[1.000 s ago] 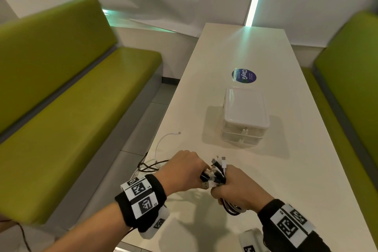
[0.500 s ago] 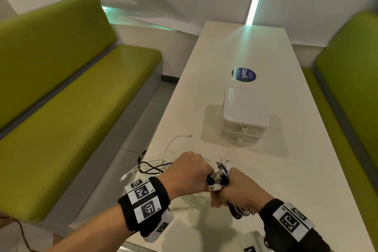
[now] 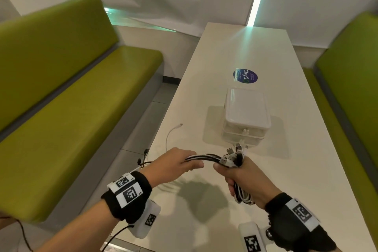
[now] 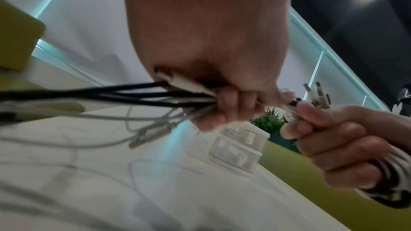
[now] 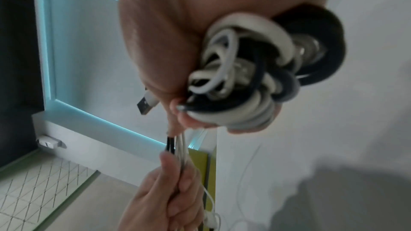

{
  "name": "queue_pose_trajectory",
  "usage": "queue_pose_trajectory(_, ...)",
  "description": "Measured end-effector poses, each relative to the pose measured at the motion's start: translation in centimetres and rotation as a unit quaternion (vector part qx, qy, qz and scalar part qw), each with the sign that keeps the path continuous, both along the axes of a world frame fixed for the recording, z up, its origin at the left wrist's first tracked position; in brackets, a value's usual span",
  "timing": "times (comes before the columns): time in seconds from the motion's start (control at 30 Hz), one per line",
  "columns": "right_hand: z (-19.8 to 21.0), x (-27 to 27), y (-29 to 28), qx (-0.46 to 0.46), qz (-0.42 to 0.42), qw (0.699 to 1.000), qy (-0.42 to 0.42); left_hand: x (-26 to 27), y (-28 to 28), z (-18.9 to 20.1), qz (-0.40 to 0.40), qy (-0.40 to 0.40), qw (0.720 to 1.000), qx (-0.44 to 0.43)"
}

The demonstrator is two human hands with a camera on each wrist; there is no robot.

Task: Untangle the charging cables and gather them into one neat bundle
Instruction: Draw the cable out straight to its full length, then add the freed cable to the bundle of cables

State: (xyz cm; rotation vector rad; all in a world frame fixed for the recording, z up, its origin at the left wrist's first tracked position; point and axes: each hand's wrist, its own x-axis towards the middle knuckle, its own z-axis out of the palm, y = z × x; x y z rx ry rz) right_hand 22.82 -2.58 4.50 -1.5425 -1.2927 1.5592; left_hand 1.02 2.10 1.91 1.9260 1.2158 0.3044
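Several black and white charging cables run side by side between my two hands above the near end of the white table. My right hand grips the looped part of the bundle, with plug ends sticking up out of the fist. My left hand curls round the straight strands a short way to the left. Loose tails trail from the left hand over the table and off its left edge.
A white two-drawer plastic box stands on the table just beyond the hands, with a round blue sticker behind it. Green benches flank the table on both sides. Floor shows past the table's left edge.
My hands were close together on the plug ends; they have drawn apart, the left sliding leftwards along the strands. The cables between them are now pulled out straight.
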Motion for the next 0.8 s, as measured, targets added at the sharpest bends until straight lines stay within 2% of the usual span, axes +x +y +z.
queue_pose_trajectory(0.07,-0.1,-0.5,0.1,0.004,-0.023,0.999,0.038,0.7,-0.4,0.0,0.019,0.032,0.998,0.051)
queue_pose_trajectory(0.17,-0.2,-1.4,0.3,0.009,-0.08,0.993,0.084,1.9,-1.0,0.3,0.042,0.058,0.995,0.069)
queue_pose_trajectory(0.3,-0.9,-2.2,0.8,0.03,-0.157,0.982,0.102,3.9,-1.9,0.8,0.0,0.117,0.988,0.102)
queue_pose_trajectory(0.4,-1.4,-2.3,0.7,0.058,-0.183,0.977,0.094,4.7,-2.2,0.5,-0.03,0.122,0.985,0.122)
queue_pose_trajectory(0.6,-0.9,-2.1,0.0,0.11,-0.173,0.976,0.072,5.2,-1.8,0.8,-0.086,0.176,0.972,0.127)
queue_pose_trajectory(0.8,-1.4,-2.3,-0.3,0.093,-0.159,0.975,0.121,5.7,-2.3,1.7,-0.131,0.206,0.964,0.104)
